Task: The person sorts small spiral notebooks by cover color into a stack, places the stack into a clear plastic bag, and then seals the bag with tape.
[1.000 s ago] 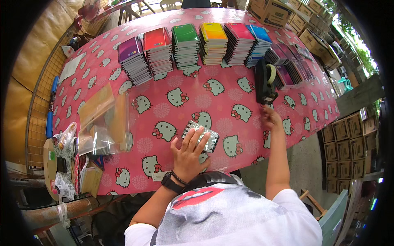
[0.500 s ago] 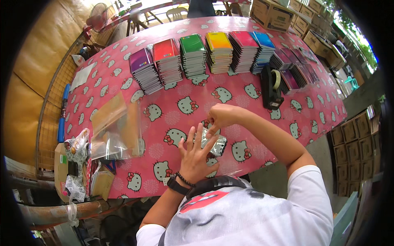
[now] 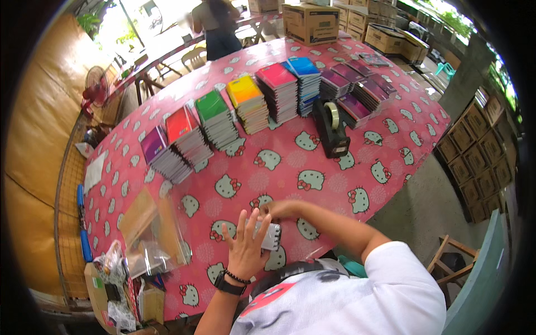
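Note:
A small spiral notebook [image 3: 272, 238], white with a shiny surface, lies on the pink patterned tablecloth close to me. My left hand [image 3: 245, 245] rests over its left part, fingers stretched and apart. At the notebook's far edge is my right hand [image 3: 282, 210], its fingers curled in; what they pinch is hidden by the hand. Beyond, notebooks stand in stacks by colour: purple [image 3: 154, 144], red [image 3: 180, 124], green [image 3: 212, 107], yellow [image 3: 244, 91], pink [image 3: 277, 76] and blue [image 3: 304, 67]. A black tape dispenser [image 3: 333, 131] stands right of them.
Clear plastic bags [image 3: 153, 234] lie at the left, beside a box of crumpled wrappings [image 3: 114, 290]. Packs of purple notebooks [image 3: 357, 106] sit beyond the dispenser. Cartons [image 3: 310, 25] stand on the far edge and are piled at the right. A person [image 3: 215, 28] is at the back.
The view has swung, so the stacks and both hands appear further left. My right hand stays curled at the notebook's far edge, and my left hand stays spread over it.

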`<control>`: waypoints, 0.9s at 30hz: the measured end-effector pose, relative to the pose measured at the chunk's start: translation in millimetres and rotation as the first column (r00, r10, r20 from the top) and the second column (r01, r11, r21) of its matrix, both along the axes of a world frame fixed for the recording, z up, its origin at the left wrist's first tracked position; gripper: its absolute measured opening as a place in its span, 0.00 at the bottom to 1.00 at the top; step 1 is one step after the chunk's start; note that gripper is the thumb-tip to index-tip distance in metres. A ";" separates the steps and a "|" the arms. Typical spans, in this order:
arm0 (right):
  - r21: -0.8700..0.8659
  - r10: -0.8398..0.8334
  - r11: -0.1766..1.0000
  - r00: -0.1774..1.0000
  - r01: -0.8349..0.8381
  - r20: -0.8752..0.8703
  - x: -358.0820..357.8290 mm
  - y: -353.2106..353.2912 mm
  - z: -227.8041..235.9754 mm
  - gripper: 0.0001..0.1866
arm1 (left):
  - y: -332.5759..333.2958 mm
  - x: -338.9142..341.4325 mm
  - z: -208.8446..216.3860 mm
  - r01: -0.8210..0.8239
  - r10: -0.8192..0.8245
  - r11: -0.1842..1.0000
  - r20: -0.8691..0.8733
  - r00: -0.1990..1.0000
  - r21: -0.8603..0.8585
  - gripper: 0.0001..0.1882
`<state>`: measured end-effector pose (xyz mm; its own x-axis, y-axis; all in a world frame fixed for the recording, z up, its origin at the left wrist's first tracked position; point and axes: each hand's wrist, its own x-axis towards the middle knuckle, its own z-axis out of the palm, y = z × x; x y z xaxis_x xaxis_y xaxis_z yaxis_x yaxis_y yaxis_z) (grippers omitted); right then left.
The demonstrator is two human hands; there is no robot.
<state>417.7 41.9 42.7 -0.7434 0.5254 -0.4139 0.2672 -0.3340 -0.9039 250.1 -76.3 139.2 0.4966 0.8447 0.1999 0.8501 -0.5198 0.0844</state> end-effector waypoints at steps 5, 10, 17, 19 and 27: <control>-0.052 -0.448 0.889 0.839 0.455 -0.309 34.6 -33.7 -13.7 0.27 | 30.3 -2.3 11.7 0.090 -0.070 0.994 0.264 0.962 -0.064 0.44; 0.024 -0.546 0.726 0.598 0.687 -0.586 54.6 -84.0 9.6 0.39 | 59.3 19.8 9.6 0.106 0.347 0.896 0.828 0.440 -0.432 0.36; -0.603 -0.836 0.094 -0.266 0.792 -0.479 119.5 -46.3 59.9 0.22 | 64.8 59.8 11.8 0.246 0.005 0.939 0.723 0.691 -0.241 0.34; -0.594 -0.770 0.010 -0.373 0.805 -0.518 161.4 -13.3 73.2 0.22 | 59.1 41.9 15.8 0.214 0.043 0.942 0.723 0.689 -0.260 0.31; 0.048 -0.938 -0.344 -0.341 0.938 -0.057 304.9 134.9 64.3 0.44 | 34.9 -26.3 -25.0 0.153 0.584 0.778 0.791 0.183 -0.609 0.22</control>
